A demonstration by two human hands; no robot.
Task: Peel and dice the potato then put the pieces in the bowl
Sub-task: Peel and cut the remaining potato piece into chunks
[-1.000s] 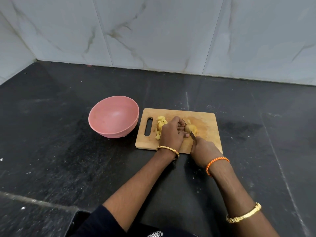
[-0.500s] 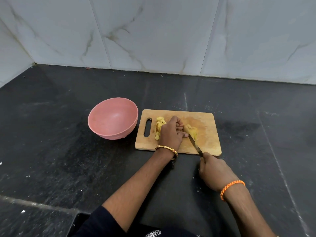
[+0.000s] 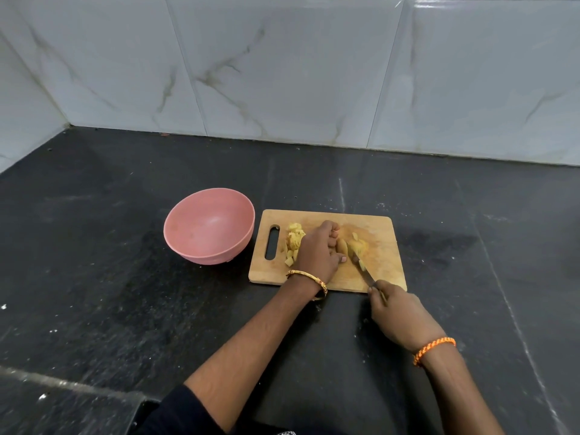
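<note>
Steadying potato (image 3: 357,246) on cutting board (image 3: 381,227) with left hand (image 3: 318,251) grip | right hand (image 3: 398,312) grip holding knife (image 3: 364,271) | bowl (image 3: 208,226) beside board

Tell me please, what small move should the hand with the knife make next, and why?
Probably another downward cut. The right hand holds the knife with its blade against the uncut potato chunk that the left hand steadies on the cutting board. Diced pieces lie by the board's handle slot, and the pink bowl is empty.

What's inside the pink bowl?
Nothing visible: the pink bowl shows a bare interior. Diced pieces sit on the cutting board, partly hidden by the left hand.
</note>
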